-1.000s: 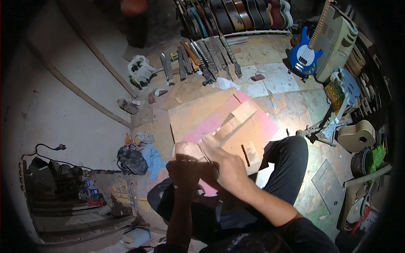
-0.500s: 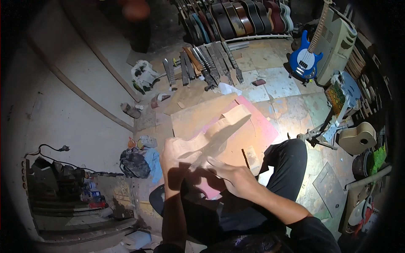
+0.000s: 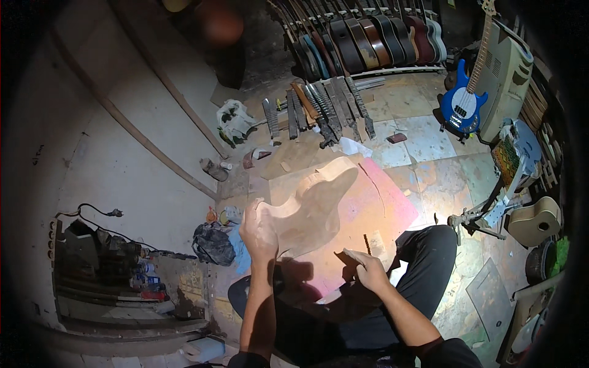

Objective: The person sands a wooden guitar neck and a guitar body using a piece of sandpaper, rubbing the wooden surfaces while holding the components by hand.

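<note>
My left hand [image 3: 259, 236] grips the near left end of an unfinished, pale wooden guitar body [image 3: 310, 211], which is tilted up over my lap with its broad face toward me. My right hand [image 3: 369, 270] is apart from the body, to its lower right. Its fingers pinch a small flat brown piece [image 3: 345, 257], perhaps folded sandpaper; the hand partly covers it. Beneath lies a pink board [image 3: 389, 199], with a tan board [image 3: 279, 184] beside it. A dark, ridged thin rod [image 3: 367, 244] sits near my right hand.
Several guitar necks [image 3: 313, 110] lie ahead, before a rack of guitars [image 3: 374, 46]. A blue bass guitar [image 3: 460, 107] stands at far right, an acoustic guitar body [image 3: 535, 222] nearer. A black plastic bag [image 3: 213, 243] lies by the left wall [image 3: 141, 178].
My right hand has come away from the guitar body, moving right and toward me. The body has turned to show more of its broad face; my left hand still holds it. The view has shifted.
</note>
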Demonstrator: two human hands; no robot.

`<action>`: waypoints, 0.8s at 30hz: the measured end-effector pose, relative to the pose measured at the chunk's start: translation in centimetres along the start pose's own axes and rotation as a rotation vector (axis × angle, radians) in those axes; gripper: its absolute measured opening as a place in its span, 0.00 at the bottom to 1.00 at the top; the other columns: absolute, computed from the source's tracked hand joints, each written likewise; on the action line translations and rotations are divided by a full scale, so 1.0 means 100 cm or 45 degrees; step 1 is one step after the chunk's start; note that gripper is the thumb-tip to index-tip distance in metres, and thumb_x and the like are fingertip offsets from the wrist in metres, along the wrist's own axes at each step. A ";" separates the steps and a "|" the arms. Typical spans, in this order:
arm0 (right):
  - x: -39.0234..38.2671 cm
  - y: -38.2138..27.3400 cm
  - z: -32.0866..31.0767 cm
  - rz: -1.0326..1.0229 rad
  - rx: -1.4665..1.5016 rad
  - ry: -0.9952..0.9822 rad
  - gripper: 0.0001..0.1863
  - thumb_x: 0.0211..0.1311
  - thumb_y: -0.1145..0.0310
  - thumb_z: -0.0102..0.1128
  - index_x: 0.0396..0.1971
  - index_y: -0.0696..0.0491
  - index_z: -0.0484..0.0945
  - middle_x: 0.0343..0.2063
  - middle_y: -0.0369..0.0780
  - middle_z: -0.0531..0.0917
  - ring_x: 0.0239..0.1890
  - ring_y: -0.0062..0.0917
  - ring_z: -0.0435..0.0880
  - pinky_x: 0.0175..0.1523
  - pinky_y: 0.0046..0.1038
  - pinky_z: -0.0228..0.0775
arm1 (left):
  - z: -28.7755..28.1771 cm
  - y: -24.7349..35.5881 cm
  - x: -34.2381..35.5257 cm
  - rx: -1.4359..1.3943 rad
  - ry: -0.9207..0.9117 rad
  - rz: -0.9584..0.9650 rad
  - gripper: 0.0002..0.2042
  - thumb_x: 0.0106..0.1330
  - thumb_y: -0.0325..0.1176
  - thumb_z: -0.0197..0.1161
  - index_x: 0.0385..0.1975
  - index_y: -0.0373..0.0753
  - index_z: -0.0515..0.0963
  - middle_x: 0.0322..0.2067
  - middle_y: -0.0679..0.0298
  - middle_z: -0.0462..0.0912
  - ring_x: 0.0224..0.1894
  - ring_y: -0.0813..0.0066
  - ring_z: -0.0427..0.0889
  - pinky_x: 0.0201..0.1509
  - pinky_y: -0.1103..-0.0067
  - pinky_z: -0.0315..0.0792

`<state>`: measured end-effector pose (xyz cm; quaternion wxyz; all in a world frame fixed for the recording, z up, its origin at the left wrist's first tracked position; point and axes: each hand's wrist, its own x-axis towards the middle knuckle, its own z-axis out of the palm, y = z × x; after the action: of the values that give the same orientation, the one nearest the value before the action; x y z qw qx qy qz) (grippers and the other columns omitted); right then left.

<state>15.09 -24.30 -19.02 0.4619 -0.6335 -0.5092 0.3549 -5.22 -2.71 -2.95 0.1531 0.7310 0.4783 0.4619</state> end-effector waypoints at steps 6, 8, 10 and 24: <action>0.018 -0.033 -0.004 -0.146 0.080 0.085 0.33 0.62 0.85 0.49 0.69 0.57 0.78 0.64 0.54 0.83 0.68 0.46 0.82 0.73 0.37 0.72 | -0.005 0.018 0.014 0.084 -0.147 0.201 0.14 0.79 0.31 0.56 0.55 0.33 0.83 0.44 0.41 0.87 0.46 0.39 0.87 0.51 0.62 0.79; 0.039 -0.077 -0.014 -0.301 0.071 0.161 0.32 0.65 0.85 0.51 0.71 0.57 0.76 0.66 0.53 0.81 0.68 0.46 0.82 0.72 0.36 0.73 | -0.003 0.026 0.013 0.076 -0.227 0.168 0.13 0.79 0.31 0.56 0.53 0.33 0.84 0.44 0.41 0.87 0.46 0.39 0.87 0.51 0.61 0.79; 0.065 -0.122 -0.024 -0.418 0.097 0.244 0.34 0.65 0.86 0.51 0.72 0.55 0.75 0.68 0.52 0.80 0.67 0.47 0.83 0.71 0.35 0.74 | -0.001 0.031 0.010 0.087 -0.290 0.164 0.12 0.79 0.31 0.56 0.50 0.32 0.84 0.43 0.41 0.87 0.46 0.39 0.86 0.50 0.61 0.78; 0.108 -0.145 0.039 -0.432 0.348 0.026 0.35 0.70 0.72 0.60 0.78 0.55 0.68 0.78 0.52 0.68 0.82 0.40 0.65 0.82 0.34 0.58 | 0.026 0.001 -0.014 -0.565 -0.132 -0.382 0.08 0.80 0.31 0.56 0.42 0.32 0.78 0.38 0.59 0.80 0.42 0.72 0.75 0.52 0.71 0.72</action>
<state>9.40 -12.11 -6.27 0.6017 -0.4739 -0.5509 0.3315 -3.24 -3.33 -4.98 0.4006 0.6232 0.4599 0.4895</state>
